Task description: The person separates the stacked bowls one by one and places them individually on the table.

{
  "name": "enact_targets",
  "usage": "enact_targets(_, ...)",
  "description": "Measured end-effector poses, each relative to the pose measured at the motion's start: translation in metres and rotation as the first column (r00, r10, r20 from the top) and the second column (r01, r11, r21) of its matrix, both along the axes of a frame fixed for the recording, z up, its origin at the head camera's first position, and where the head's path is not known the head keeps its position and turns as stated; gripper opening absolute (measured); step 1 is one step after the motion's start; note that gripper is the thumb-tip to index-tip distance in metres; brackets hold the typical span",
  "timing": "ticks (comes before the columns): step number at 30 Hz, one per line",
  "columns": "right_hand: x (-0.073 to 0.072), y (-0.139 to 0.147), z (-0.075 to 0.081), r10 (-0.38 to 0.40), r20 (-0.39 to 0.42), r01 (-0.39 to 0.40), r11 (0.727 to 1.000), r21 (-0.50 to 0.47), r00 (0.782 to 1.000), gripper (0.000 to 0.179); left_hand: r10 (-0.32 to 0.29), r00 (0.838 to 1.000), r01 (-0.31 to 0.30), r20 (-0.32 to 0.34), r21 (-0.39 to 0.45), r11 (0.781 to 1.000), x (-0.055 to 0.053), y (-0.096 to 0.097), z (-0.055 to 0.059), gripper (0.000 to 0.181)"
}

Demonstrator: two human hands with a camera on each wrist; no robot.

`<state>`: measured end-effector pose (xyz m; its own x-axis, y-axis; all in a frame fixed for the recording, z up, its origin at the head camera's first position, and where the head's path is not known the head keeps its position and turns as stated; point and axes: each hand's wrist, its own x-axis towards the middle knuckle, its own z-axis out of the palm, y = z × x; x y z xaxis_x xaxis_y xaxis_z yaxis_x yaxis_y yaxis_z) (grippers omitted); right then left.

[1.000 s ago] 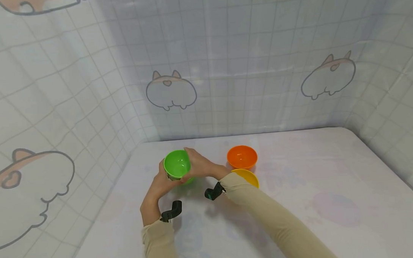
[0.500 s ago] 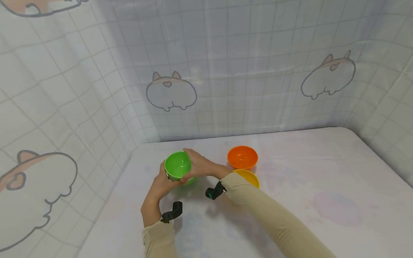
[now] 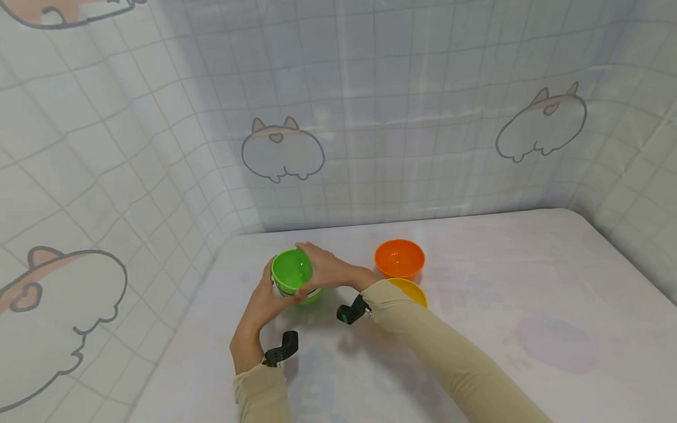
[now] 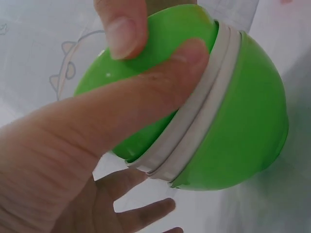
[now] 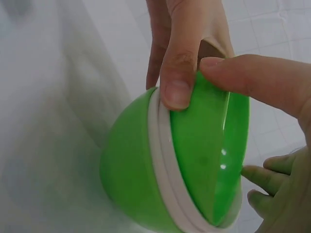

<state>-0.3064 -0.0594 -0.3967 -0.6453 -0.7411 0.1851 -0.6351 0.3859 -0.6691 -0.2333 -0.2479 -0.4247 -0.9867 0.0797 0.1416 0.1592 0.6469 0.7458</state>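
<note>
Both hands hold a green bowl [image 3: 291,272] at the left of the table, its mouth facing up. Two pale bands [image 5: 167,160] circle its middle, and a second rounded green bowl [image 4: 248,131] shows below them. My left hand [image 3: 259,306] grips the left and near side, its thumb [image 4: 160,85] lying along the upper green wall. From the right, my right hand [image 3: 326,268] grips the upper bowl, its thumb [image 5: 257,77] by the rim. The two thumbs are close together on the near side. Whether the lower bowl touches the table cannot be told.
An orange bowl [image 3: 399,258] stands upright to the right of the hands. In front of it is a yellow bowl [image 3: 411,291], partly hidden by the right sleeve [image 3: 432,333]. A hanging patterned sheet [image 3: 403,141] closes off the back and sides of the table.
Within the past second the upper green bowl has sunk slightly and tilted a little to the right. Both hands keep hold of it and move only slightly. The orange and yellow bowls stay put.
</note>
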Motion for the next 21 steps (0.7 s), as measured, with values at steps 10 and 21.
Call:
enact_targets(10, 0.0025, -0.0033, 0.0, 0.03, 0.025, -0.031, 0.998, 0.054, 0.999, 0.11, -0.048, 0.994, 0.055, -0.099, 0.07, 0.996, -0.002, -0.0012, -0.001, 0.101)
enact_targets(21, -0.0009, 0.0007, 0.007, 0.059, -0.014, -0.058, 0.994, 0.091, 0.998, 0.106, -0.067, 0.989, 0.078, -0.13, 0.086, 0.993, -0.0013, -0.005, 0.001, 0.1)
